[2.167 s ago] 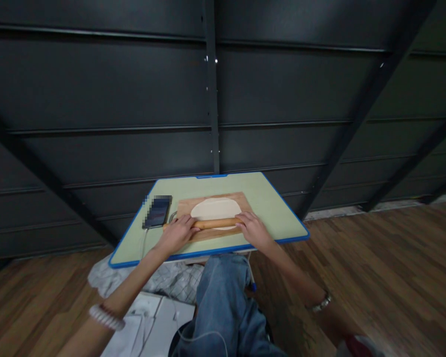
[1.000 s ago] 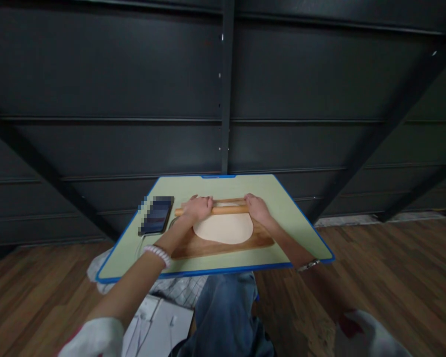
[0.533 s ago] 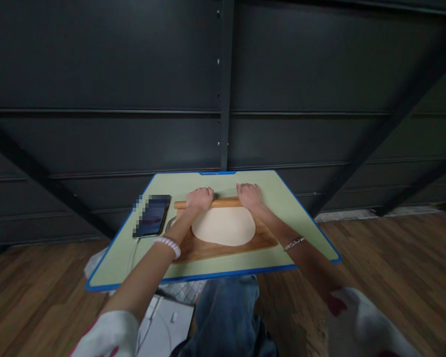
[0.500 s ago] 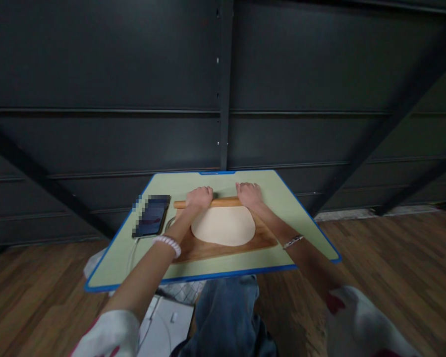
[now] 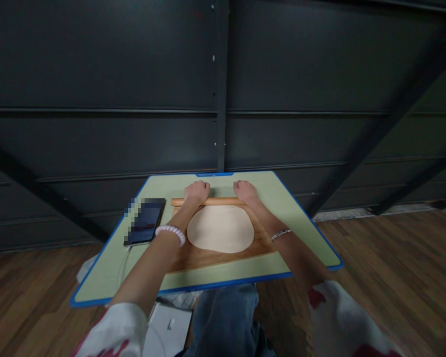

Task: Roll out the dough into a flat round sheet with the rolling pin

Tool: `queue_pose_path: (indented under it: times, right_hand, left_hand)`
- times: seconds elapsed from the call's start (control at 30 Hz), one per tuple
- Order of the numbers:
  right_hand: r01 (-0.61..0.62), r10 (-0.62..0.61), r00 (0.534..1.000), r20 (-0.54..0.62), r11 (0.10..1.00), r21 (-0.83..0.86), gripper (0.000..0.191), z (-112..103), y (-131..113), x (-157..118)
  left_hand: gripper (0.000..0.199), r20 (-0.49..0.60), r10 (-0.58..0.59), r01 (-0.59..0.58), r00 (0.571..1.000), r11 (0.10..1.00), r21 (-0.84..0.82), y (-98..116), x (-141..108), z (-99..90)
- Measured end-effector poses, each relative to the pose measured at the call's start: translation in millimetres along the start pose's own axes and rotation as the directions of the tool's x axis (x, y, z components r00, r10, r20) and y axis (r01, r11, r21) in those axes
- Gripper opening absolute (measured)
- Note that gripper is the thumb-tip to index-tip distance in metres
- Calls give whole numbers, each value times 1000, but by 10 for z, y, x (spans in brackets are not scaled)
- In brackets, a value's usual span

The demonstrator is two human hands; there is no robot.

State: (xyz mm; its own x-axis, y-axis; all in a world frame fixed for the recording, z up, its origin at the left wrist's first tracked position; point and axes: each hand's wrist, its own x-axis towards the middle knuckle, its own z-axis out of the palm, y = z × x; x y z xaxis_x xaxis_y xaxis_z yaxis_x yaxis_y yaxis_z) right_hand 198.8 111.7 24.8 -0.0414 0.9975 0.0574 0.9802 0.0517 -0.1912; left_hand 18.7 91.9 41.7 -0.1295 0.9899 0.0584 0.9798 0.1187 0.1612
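A wooden rolling pin [image 5: 223, 201] lies crosswise at the far edge of a flat, oval sheet of pale dough [image 5: 221, 229]. Over the pin's left part, my left hand [image 5: 197, 191] is closed, its fingers curled on the far side. My right hand [image 5: 245, 191] is closed over the right part of the pin and hides that end. Under the dough is a brown wooden board [image 5: 208, 259], partly covered by my left forearm.
The board rests on a pale green table with a blue rim [image 5: 245, 281]. A tablet [image 5: 147, 222] with a white cable lies at the left. Beneath the table is a white box [image 5: 170, 329]. Dark metal panels [image 5: 134, 144] stand behind.
The pin sits slightly farther from the dough's middle, and both hands have moved with it. More of the dough's far edge shows. The whole view has shifted slightly.
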Motion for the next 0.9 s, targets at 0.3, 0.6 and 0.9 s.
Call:
queue_pose_path:
  times: [0.3, 0.6, 0.9]
  right_hand:
    - [140, -140, 989, -39, 990, 13, 49, 37, 19, 32]
    - [300, -295, 952, -79, 952, 56, 48, 19, 69, -86]
    - [292, -291, 945, -150, 956, -18, 44, -12, 155, -402]
  left_hand:
    - [55, 2, 28, -28, 1000, 1000, 8, -7, 69, 0]
    - [60, 72, 152, -157, 986, 986, 59, -72, 26, 70]
    - [50, 132, 383, -397, 914, 913, 93, -377, -290, 53]
